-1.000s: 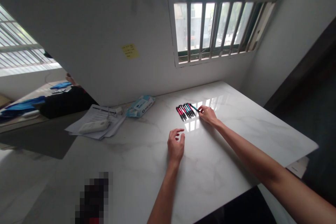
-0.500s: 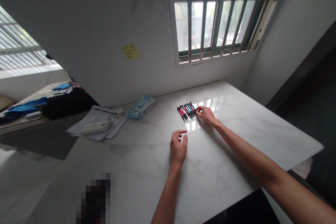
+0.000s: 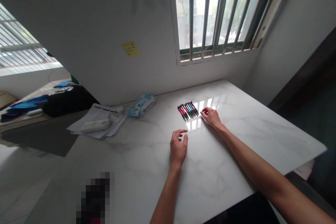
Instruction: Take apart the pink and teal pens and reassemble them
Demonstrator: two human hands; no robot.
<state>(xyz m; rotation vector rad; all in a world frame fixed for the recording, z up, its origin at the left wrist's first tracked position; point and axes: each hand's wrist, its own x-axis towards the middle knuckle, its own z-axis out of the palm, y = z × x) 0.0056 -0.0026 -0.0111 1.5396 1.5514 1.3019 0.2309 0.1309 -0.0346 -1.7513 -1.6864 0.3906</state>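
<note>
Several pens (image 3: 188, 111), with red, white and teal barrels and black ends, lie side by side in a neat row on the white marbled table (image 3: 215, 168). Just right of the row is my right hand (image 3: 212, 116), its fingers loosely bent with nothing seen in them and a small gap to the nearest pen. Closer to me, below the pens, my left hand (image 3: 179, 147) rests on the tabletop. Its fingers are curled, the thumb stands apart from them, and it holds nothing.
A blue and white wipes packet (image 3: 142, 105) lies by the wall, left of the pens. Papers (image 3: 89, 117) with a white device (image 3: 96, 125) on them sit farther left. A yellow note (image 3: 131, 49) is on the wall, beside a barred window (image 3: 216, 24). A dark object (image 3: 241, 210) is at the near edge.
My right hand has moved slightly right, away from the end pen it was touching. The row of pens stays in place, and my left hand is still.
</note>
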